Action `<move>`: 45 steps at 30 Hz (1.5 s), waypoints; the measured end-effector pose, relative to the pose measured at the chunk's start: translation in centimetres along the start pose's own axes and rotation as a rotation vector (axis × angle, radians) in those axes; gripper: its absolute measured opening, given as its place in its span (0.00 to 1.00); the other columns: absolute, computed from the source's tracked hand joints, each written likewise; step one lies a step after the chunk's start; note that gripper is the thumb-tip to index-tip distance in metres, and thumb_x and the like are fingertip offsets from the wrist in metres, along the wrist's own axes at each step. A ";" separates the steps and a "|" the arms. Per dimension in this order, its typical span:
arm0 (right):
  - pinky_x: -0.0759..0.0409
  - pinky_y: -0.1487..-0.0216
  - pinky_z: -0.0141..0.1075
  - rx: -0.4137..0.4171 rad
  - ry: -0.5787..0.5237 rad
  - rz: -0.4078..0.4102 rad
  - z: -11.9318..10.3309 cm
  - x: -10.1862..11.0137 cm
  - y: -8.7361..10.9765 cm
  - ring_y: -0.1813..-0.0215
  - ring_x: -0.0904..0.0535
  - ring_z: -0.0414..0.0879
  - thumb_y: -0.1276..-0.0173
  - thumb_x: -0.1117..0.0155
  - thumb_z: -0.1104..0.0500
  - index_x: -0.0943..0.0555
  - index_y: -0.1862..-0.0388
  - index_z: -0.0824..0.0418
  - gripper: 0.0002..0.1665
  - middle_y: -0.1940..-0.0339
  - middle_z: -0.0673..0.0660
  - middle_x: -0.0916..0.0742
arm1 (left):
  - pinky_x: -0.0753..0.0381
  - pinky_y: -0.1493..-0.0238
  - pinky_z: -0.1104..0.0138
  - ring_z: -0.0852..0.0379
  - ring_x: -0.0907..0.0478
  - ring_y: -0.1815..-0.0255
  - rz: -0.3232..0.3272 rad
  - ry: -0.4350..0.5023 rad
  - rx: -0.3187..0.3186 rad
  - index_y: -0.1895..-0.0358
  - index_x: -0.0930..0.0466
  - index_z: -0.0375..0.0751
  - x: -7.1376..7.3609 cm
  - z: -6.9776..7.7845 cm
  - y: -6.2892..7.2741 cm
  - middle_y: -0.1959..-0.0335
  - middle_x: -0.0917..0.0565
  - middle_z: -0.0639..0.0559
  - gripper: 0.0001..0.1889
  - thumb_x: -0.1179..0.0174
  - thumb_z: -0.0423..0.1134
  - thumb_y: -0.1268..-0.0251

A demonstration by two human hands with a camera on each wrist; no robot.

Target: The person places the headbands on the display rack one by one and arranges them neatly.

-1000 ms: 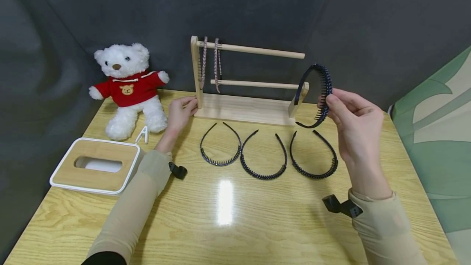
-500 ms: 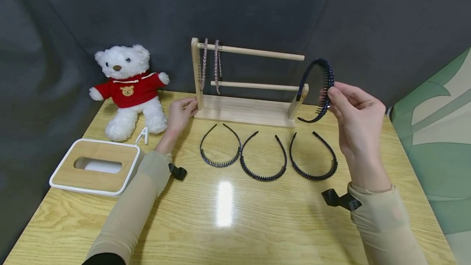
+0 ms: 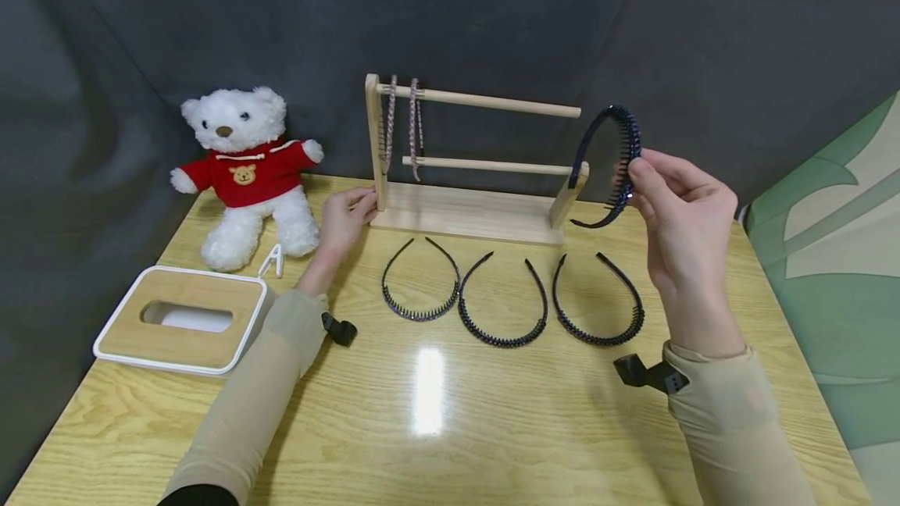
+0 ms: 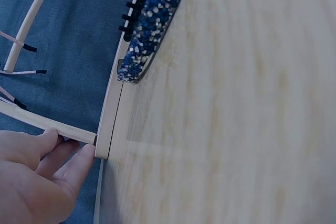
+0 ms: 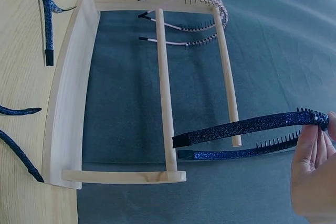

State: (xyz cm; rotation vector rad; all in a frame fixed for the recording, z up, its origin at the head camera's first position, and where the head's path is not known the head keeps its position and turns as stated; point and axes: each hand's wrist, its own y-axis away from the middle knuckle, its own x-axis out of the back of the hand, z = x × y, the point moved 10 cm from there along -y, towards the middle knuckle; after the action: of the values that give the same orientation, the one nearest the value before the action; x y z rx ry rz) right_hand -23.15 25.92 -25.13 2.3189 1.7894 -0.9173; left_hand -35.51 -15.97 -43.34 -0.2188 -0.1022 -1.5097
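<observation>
My right hand [image 3: 689,217] pinches a dark blue toothed headband [image 3: 626,147] between thumb and fingers, raised beside the right end of a wooden rack [image 3: 464,209]. In the right wrist view, the tips of this headband [image 5: 236,129] point towards the rack, one tip close to the lower rod [image 5: 165,87]. Two pinkish braided headbands [image 3: 413,123] hang at the left end of the upper rod [image 3: 499,102]. At the foot of the left post, my left hand [image 3: 342,221] grips the rack; in the left wrist view, the thumb and fingers [image 4: 50,140] pinch the post.
Three dark toothed headbands [image 3: 502,340] lie in a row before the rack. A white teddy bear [image 3: 246,162] in a red top sits at the left. Nearer stand a wood-topped tissue box [image 3: 183,342] and a white letter A [image 3: 273,260]. Dark cloth [image 3: 492,14] hangs behind.
My right hand has risen slightly with the dark headband, which now sits a little higher beside the rack's right end. The left hand has stayed on the rack.
</observation>
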 end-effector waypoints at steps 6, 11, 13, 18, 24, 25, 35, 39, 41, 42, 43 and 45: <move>0.08 0.65 0.36 0.012 0.010 0.000 0.0 -0.1 -0.4 0.67 0.09 0.54 0.34 0.24 0.75 0.15 0.54 0.85 0.14 0.64 0.69 0.08 | 0.11 0.43 0.65 0.36 0.14 0.42 -0.002 -0.013 -0.009 0.39 0.15 0.24 0.0 0.0 0.0 0.42 0.14 0.28 0.15 0.43 0.32 0.15; 0.06 0.63 0.38 0.024 -0.004 0.002 0.1 -0.1 -0.7 0.66 0.09 0.54 0.34 0.24 0.76 0.15 0.55 0.85 0.13 0.65 0.69 0.09 | 0.11 0.43 0.65 0.36 0.15 0.42 -0.003 -0.017 -0.011 0.39 0.15 0.24 0.0 -0.1 -0.1 0.42 0.15 0.28 0.15 0.43 0.32 0.15; 0.07 0.64 0.36 0.028 -0.002 0.006 0.1 -0.1 -0.8 0.67 0.09 0.54 0.34 0.24 0.75 0.14 0.55 0.85 0.13 0.66 0.69 0.09 | 0.11 0.43 0.65 0.36 0.14 0.42 -0.002 -0.019 -0.009 0.39 0.15 0.24 0.0 -0.1 -0.1 0.42 0.14 0.28 0.15 0.43 0.32 0.15; 0.09 0.64 0.34 0.031 0.008 0.010 0.2 -0.2 -1.2 0.66 0.09 0.54 0.35 0.22 0.74 0.14 0.55 0.84 0.15 0.66 0.69 0.09 | 0.10 0.45 0.68 0.36 0.14 0.43 0.005 -0.026 -0.009 0.39 0.15 0.24 0.0 0.0 0.0 0.43 0.14 0.28 0.15 0.43 0.32 0.15; 0.08 0.62 0.36 0.030 -0.002 0.005 0.3 -0.4 -1.8 0.66 0.09 0.54 0.35 0.22 0.74 0.14 0.55 0.84 0.14 0.65 0.68 0.08 | 0.11 0.47 0.70 0.36 0.14 0.43 0.009 -0.022 -0.004 0.39 0.15 0.23 0.1 0.1 0.0 0.43 0.14 0.28 0.15 0.43 0.32 0.15; 0.08 0.62 0.35 0.030 0.000 0.004 0.4 -0.5 -1.9 0.66 0.09 0.54 0.35 0.22 0.74 0.14 0.55 0.84 0.14 0.65 0.68 0.08 | 0.11 0.47 0.70 0.36 0.14 0.43 0.009 -0.024 -0.002 0.39 0.15 0.23 0.1 0.1 0.0 0.43 0.14 0.28 0.15 0.43 0.32 0.15; 0.10 0.66 0.33 0.016 -0.002 -0.007 0.6 -1.1 -2.7 0.66 0.10 0.53 0.36 0.21 0.74 0.13 0.54 0.82 0.14 0.64 0.68 0.08 | 0.11 0.44 0.67 0.36 0.14 0.42 0.005 -0.010 0.017 0.39 0.16 0.23 0.0 -0.3 -0.1 0.41 0.15 0.28 0.15 0.43 0.32 0.15; 0.10 0.65 0.33 0.006 0.008 -0.001 0.7 -1.3 -3.0 0.64 0.09 0.53 0.36 0.21 0.73 0.12 0.55 0.81 0.13 0.64 0.67 0.08 | 0.11 0.46 0.69 0.37 0.14 0.42 0.008 -0.022 0.015 0.39 0.15 0.25 0.0 -0.3 -0.1 0.42 0.14 0.29 0.15 0.42 0.33 0.15; 0.09 0.64 0.33 0.004 0.011 -0.006 0.8 -1.5 -3.1 0.65 0.09 0.53 0.36 0.21 0.73 0.12 0.55 0.81 0.13 0.64 0.67 0.08 | 0.11 0.47 0.70 0.37 0.14 0.43 0.012 -0.027 0.013 0.39 0.15 0.25 0.0 -0.2 -0.1 0.43 0.14 0.29 0.15 0.42 0.33 0.15; 0.09 0.65 0.33 0.005 0.012 -0.009 0.9 -1.6 -3.1 0.65 0.09 0.53 0.36 0.21 0.73 0.12 0.55 0.81 0.13 0.65 0.67 0.08 | 0.10 0.47 0.71 0.38 0.14 0.43 0.012 -0.032 0.012 0.39 0.15 0.25 0.1 -0.2 0.0 0.43 0.14 0.29 0.15 0.42 0.33 0.15; 0.09 0.65 0.33 0.005 0.010 -0.011 1.0 -1.7 -3.2 0.66 0.09 0.53 0.36 0.21 0.73 0.12 0.55 0.81 0.13 0.65 0.67 0.08 | 0.11 0.47 0.71 0.38 0.14 0.43 0.012 -0.035 0.010 0.39 0.15 0.25 0.1 -0.2 0.0 0.43 0.14 0.29 0.15 0.42 0.33 0.15; 0.09 0.65 0.33 0.007 0.005 -0.018 1.1 -1.8 -3.2 0.67 0.09 0.53 0.36 0.21 0.74 0.12 0.55 0.81 0.13 0.65 0.67 0.08 | 0.11 0.48 0.71 0.39 0.13 0.44 0.012 -0.040 0.007 0.39 0.15 0.25 0.0 -0.3 0.0 0.43 0.14 0.29 0.15 0.42 0.33 0.15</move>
State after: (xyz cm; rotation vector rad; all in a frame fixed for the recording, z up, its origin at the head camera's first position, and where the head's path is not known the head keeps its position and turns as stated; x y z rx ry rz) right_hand -26.78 24.94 -24.15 2.3152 1.8145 -0.9224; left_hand -35.57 -16.06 -43.58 -0.2430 -0.1379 -1.4934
